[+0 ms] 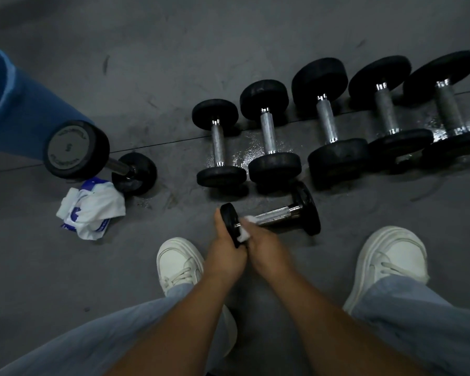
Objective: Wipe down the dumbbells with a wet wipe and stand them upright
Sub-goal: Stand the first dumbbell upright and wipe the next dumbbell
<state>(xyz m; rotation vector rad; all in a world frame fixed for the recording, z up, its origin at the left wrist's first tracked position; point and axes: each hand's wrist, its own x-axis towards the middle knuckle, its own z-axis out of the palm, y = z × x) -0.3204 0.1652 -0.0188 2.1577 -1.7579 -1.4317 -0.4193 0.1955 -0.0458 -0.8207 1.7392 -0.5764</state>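
Observation:
A small black dumbbell point(280, 214) with a chrome handle lies across the floor in front of my feet. My left hand point(225, 249) grips its near end plate. My right hand point(263, 246) holds a white wet wipe point(246, 231) against the handle beside that plate. One dumbbell point(78, 149) stands upright at the left, its round top face toward me. Several more dumbbells lie in a row behind, from the smallest point(219, 143) to the largest point(449, 104) at the right edge.
A white and blue wipe packet point(91, 210) lies crumpled on the grey floor point(174, 50) at the left. A blue bin point(14, 101) stands at the far left. My white shoes point(178, 260) point(391, 260) flank my hands. Wet patches shine under the row.

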